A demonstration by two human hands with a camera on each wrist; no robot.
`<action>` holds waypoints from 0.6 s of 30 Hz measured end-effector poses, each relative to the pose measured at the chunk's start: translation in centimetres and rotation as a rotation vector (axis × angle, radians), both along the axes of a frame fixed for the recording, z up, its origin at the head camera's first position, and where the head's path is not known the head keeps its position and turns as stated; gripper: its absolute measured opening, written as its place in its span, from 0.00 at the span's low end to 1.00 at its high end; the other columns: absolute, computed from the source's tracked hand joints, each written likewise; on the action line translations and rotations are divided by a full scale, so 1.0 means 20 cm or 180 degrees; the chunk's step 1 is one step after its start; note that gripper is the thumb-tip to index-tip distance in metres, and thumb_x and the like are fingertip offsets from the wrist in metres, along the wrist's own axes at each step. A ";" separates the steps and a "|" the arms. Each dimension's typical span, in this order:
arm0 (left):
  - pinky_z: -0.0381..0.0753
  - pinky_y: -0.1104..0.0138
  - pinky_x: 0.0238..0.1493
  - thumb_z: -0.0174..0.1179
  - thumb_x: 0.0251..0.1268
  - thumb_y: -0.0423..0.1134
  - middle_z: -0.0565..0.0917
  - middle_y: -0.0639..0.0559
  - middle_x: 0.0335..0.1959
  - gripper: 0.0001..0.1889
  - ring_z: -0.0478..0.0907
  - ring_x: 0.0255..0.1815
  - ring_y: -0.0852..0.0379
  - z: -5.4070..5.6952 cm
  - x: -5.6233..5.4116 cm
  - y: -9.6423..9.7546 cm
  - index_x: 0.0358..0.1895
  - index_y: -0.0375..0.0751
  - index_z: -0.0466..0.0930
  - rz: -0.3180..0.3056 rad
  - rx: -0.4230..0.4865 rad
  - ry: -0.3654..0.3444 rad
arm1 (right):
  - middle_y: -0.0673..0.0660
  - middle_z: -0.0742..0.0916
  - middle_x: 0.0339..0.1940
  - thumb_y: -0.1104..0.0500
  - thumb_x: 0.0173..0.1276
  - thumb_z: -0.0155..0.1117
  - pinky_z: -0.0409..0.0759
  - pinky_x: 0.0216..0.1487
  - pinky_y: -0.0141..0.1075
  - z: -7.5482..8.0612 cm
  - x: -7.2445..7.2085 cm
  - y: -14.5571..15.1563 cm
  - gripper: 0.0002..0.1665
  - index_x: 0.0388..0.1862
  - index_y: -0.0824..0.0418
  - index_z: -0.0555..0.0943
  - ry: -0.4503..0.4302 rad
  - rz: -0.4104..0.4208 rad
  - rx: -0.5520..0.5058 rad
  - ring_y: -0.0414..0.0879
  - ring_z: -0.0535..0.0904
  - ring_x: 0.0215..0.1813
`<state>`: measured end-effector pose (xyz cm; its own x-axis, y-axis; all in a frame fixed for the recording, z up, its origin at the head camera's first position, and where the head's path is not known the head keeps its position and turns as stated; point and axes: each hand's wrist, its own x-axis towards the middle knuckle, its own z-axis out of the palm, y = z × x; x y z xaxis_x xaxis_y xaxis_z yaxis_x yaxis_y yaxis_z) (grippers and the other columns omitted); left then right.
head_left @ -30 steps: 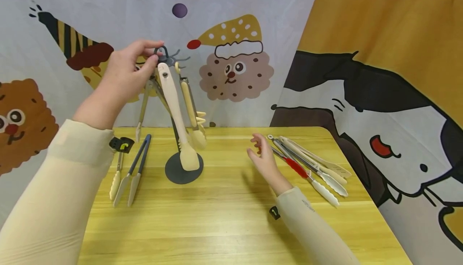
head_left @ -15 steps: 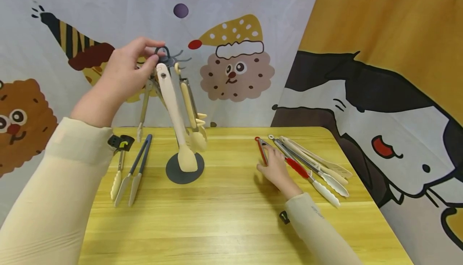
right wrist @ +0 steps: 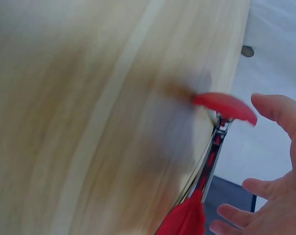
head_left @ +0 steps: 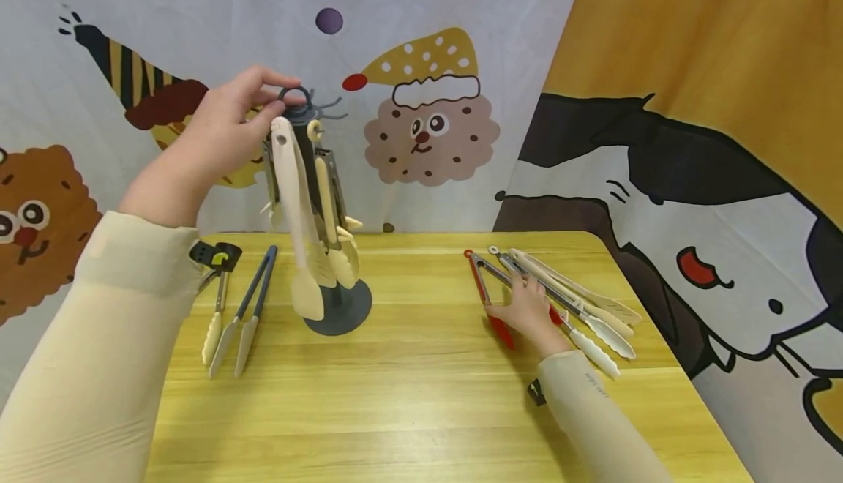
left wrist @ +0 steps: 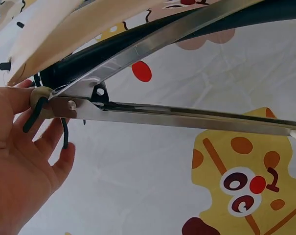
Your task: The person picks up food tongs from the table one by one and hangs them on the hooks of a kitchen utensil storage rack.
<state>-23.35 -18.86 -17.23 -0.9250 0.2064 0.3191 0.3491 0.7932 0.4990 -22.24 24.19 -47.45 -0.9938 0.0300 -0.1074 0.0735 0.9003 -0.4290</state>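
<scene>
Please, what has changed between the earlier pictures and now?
The stand appears to have turned: the cream spatula hanging on it has swung to the left. The right hand has moved further right, over the red tongs; I see no clear grip on them. The left hand still holds the stand's top, and the blue tongs lie where they were.

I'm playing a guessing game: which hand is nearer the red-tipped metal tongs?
Right. The right hand is over the tongs; the left hand is farther away, holding the dark grey utensil stand.
</scene>
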 end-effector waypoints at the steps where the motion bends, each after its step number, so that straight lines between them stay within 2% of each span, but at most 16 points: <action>1: 0.63 0.66 0.15 0.37 0.75 0.48 0.72 0.56 0.66 0.21 0.54 0.09 0.54 0.00 0.00 0.00 0.68 0.61 0.61 -0.0007 0.0019 -0.0020 | 0.74 0.55 0.71 0.39 0.53 0.69 0.52 0.63 0.68 0.00 0.00 0.01 0.61 0.75 0.63 0.50 -0.0040 -0.0012 0.0006 0.71 0.48 0.70; 11: 0.64 0.68 0.15 0.40 0.74 0.48 0.73 0.54 0.65 0.21 0.55 0.08 0.55 0.00 -0.02 -0.02 0.68 0.62 0.64 -0.0085 0.0200 -0.0085 | 0.74 0.57 0.69 0.34 0.48 0.70 0.55 0.61 0.68 0.00 -0.01 0.04 0.66 0.76 0.62 0.49 -0.0294 -0.0024 0.0118 0.72 0.49 0.69; 16: 0.62 0.66 0.13 0.39 0.74 0.50 0.75 0.53 0.63 0.21 0.55 0.07 0.55 0.00 -0.01 -0.04 0.67 0.61 0.66 -0.0260 0.0423 -0.0041 | 0.75 0.59 0.67 0.33 0.46 0.71 0.57 0.62 0.65 0.00 -0.01 0.04 0.68 0.76 0.62 0.49 -0.0325 -0.0026 0.0231 0.71 0.51 0.67; 18: 0.65 0.67 0.19 0.40 0.74 0.50 0.75 0.52 0.63 0.21 0.63 0.14 0.57 0.00 -0.01 -0.05 0.67 0.59 0.66 -0.0348 0.0516 -0.0037 | 0.75 0.60 0.66 0.33 0.47 0.70 0.57 0.62 0.64 0.00 -0.02 0.04 0.68 0.76 0.64 0.49 -0.0331 -0.0012 0.0281 0.72 0.51 0.67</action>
